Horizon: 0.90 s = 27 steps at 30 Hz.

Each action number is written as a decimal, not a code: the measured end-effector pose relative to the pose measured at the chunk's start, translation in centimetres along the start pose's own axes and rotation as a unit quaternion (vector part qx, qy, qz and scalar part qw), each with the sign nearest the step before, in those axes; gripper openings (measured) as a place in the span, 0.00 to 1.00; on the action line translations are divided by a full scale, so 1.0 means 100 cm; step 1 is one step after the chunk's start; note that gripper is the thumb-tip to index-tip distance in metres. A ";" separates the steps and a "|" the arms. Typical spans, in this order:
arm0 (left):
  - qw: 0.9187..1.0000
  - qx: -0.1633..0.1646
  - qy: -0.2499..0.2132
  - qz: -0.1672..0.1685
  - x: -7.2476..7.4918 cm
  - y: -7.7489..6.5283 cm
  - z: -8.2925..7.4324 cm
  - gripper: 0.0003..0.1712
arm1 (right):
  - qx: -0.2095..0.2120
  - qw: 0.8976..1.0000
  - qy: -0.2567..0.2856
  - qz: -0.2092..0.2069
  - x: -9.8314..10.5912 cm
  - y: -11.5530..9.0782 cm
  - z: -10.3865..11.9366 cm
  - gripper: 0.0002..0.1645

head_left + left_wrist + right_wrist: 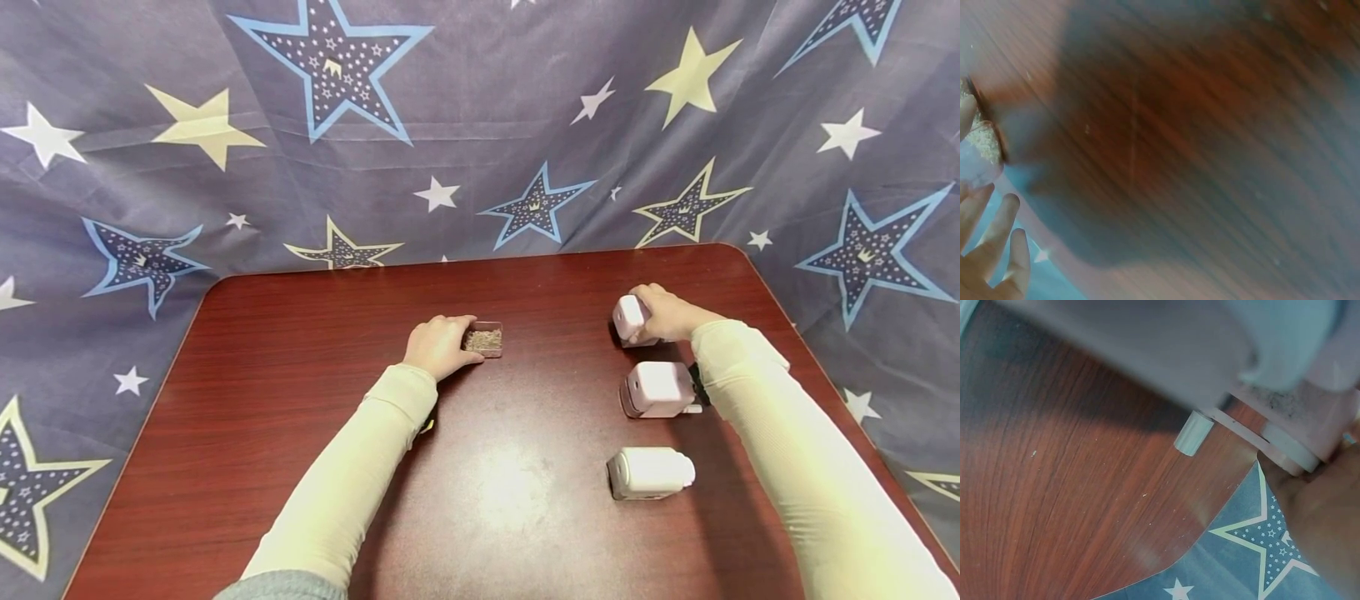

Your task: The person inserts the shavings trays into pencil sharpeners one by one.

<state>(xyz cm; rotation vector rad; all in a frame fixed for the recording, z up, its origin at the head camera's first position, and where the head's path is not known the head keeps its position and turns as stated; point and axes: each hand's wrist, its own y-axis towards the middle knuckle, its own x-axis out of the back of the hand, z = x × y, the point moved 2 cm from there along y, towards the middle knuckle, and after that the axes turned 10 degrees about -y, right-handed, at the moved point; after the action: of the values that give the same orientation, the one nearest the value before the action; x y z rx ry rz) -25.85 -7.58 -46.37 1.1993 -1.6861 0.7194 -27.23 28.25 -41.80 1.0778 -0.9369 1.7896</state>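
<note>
In the head view, my left hand (pixel 438 346) pinches a small clear tray (pixel 491 353) across its sides, thumb at the near edge and fingers at the far one. Light brown bits like shavings (pixel 486 339) lie in it. The left wrist view catches the tray (pixel 979 162) at its left edge, with spread fingers beside it. At the back right, my right hand (pixel 663 312) grips a pale pink, boxy device (pixel 630 317), like a hand-crank pencil sharpener. Its pink crank arm and white cylindrical knob (pixel 1194 433) show in the right wrist view.
A similar pink boxy device (pixel 660 389) with a white knob stands just nearer, by the right sleeve. Closer still lies a white device (pixel 651 472). Something dark and yellow (pixel 427 427) is mostly hidden under the left forearm. Star-patterned cloth (pixel 480 125) hangs behind the table (pixel 300 350).
</note>
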 end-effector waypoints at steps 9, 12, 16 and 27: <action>1.000 -0.006 0.006 0.001 -0.004 0.004 -0.006 0.42 | 0.001 1.000 -0.002 0.005 0.000 0.000 0.000 0.46; 1.000 -0.009 0.004 0.004 -0.004 0.005 -0.009 0.43 | 0.000 1.000 -0.006 0.006 0.001 0.000 0.000 0.46; 1.000 -0.014 0.005 0.005 -0.005 0.006 -0.012 0.43 | -0.002 1.000 -0.006 0.005 0.000 0.002 0.000 0.45; 1.000 -0.014 0.011 0.010 -0.009 0.007 -0.017 0.43 | -0.005 1.000 -0.002 0.009 0.000 0.002 0.001 0.46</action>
<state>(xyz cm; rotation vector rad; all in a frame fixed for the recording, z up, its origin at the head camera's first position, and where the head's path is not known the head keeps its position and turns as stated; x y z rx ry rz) -25.87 -5.53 -46.47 1.1535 -1.6871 0.7165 -27.36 28.09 -41.78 1.0704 -0.9595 1.7966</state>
